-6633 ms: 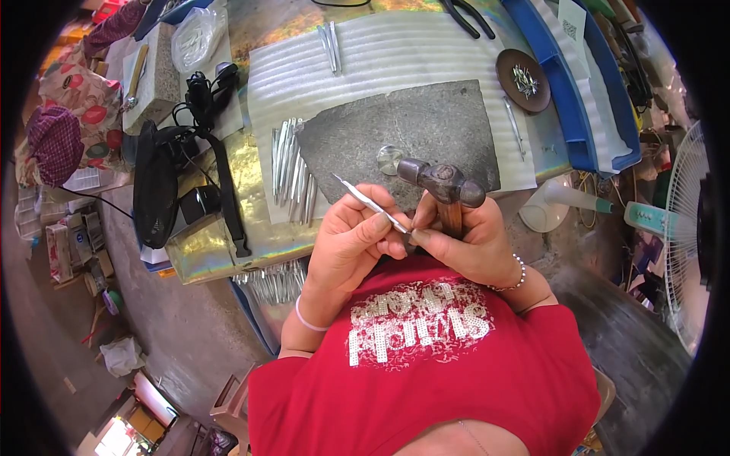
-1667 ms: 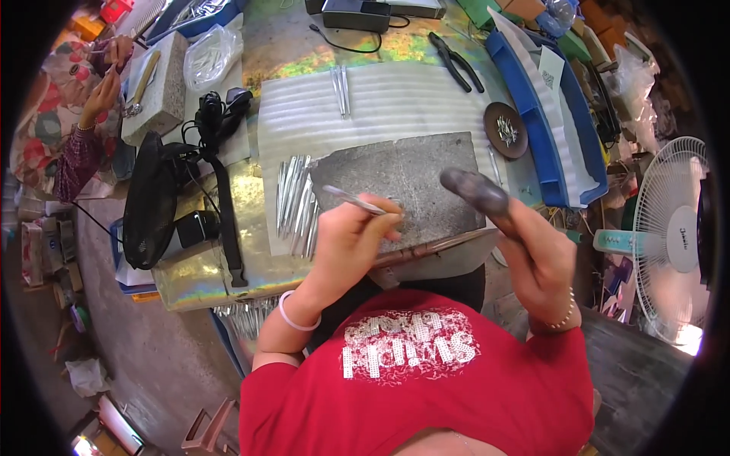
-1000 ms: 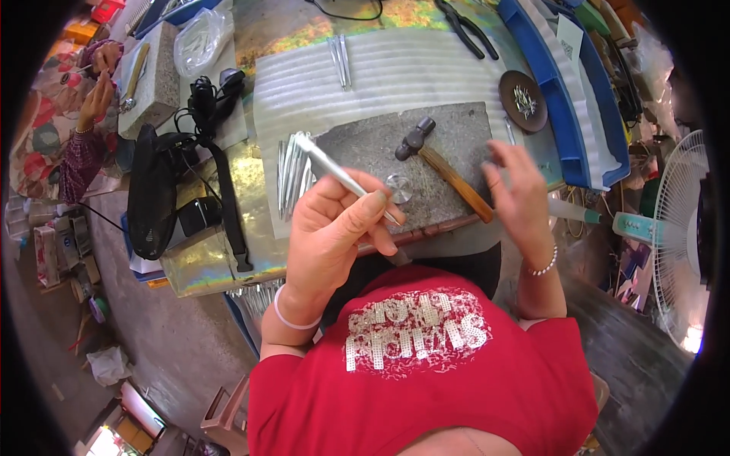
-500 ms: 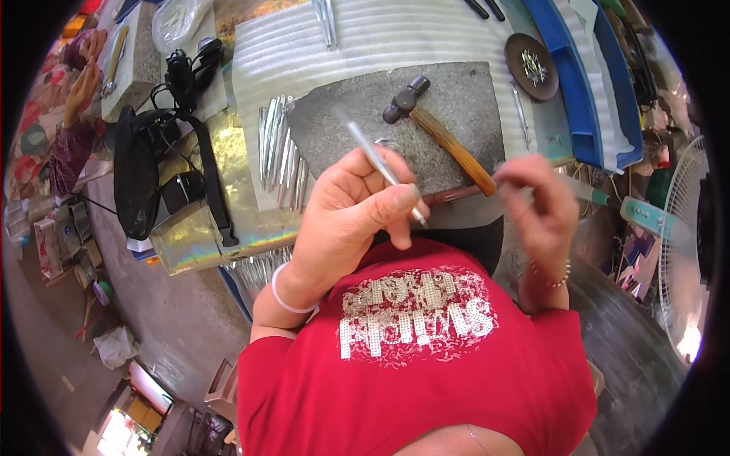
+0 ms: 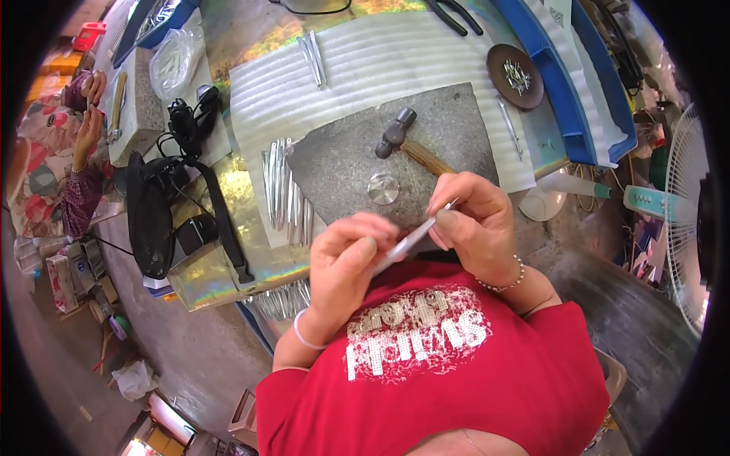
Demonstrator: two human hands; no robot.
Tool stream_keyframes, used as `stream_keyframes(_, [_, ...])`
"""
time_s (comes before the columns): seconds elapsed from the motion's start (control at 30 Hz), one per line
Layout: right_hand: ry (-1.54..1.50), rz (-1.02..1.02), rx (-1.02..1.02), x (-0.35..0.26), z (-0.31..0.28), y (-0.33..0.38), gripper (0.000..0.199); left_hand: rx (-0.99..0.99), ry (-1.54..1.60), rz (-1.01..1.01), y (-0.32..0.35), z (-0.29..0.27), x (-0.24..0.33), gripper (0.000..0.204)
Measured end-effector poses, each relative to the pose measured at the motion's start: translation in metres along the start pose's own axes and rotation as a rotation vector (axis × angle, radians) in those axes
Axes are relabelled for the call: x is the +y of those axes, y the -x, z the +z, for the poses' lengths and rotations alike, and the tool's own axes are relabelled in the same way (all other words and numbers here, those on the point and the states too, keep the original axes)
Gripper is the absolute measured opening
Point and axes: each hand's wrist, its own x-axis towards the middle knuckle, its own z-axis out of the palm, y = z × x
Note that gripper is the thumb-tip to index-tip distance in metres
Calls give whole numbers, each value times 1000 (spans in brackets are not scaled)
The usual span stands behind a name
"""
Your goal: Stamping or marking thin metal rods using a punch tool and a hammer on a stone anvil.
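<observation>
Now silver rod (image 5: 413, 240) slanted nearer than the grey slab (image 5: 342, 167) | right hand (image 5: 480, 226) pinched its right end; left hand (image 5: 346, 262) blurred, couldn't tell its grip | a loose pinch could have dropped it | nudged hammer (image 5: 395, 135) beyond could have slid

Even, fairly bright light covers the grip, where the right hand (image 5: 477, 228) looks reasonably crisp, while the left hand's (image 5: 338, 266) fingertips and the nearby end of the slim silvery rod (image 5: 408, 242) are smeared by blur. Left of the grip, the golden tabletop (image 5: 240, 190) shows rainbow-tinged glare, and just beyond the grip a metal disc (image 5: 383, 188) glints. Far right of it, fisheye distortion stretches the fan (image 5: 688, 220), and a black rim swallows the corners.
</observation>
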Motion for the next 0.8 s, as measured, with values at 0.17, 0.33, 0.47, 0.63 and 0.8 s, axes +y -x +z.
stream_keyframes(0.17, [-10, 500, -108, -11, 6, -9, 4, 1, -467, -291, 16, 8, 27, 17])
stream_keyframes(0.33, [-4, 661, -103, -4, 12, -19, 4, -25, -398, -325, 9, 5, 27, 15])
stream_keyframes(0.47, [-27, 740, -83, 1, 14, -26, 3, -40, -343, -395, 5, -4, 27, 11])
stream_keyframes(0.63, [-23, 769, -94, 5, 15, -32, 3, -75, -332, -396, -1, -10, 26, 10])
stream_keyframes(0.8, [-31, 765, -94, 5, 16, -36, 3, -114, -232, -381, -8, -11, 27, 9])
